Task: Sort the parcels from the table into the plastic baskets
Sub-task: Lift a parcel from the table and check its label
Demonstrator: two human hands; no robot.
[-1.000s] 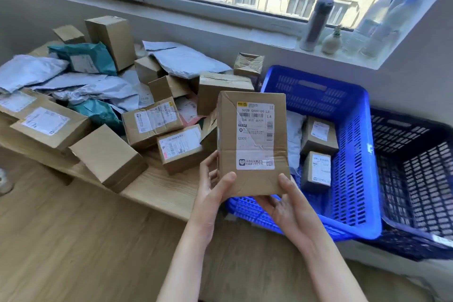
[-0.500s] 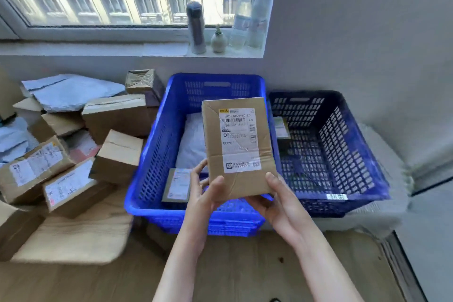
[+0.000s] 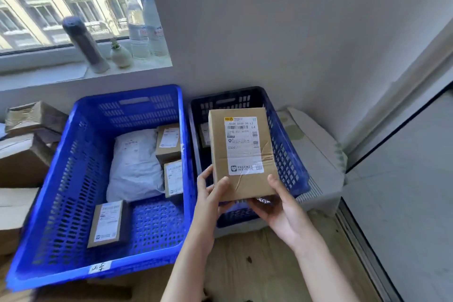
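Parcel (image 3: 241, 154) now above dark basket (image 3: 285, 154) (label (image 3: 245, 135) visible).

Window (image 3: 61, 2) upper left, strong daylight; pale multi-storey building (image 3: 36, 14) outside. White sill (image 3: 49, 76) carries a dark flask (image 3: 85, 44), a small potted plant (image 3: 120, 55) and two clear water bottles (image 3: 144, 29), close together at its right end. Plain grey-white wall (image 3: 294, 32) fills the corner. Light wooden floor (image 3: 257, 265). Far right: dark-framed glass panel (image 3: 404, 191).

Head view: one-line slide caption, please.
Left hand and right hand hold a brown cardboard parcel over the dark blue plastic basket, beside a bright blue plastic basket.
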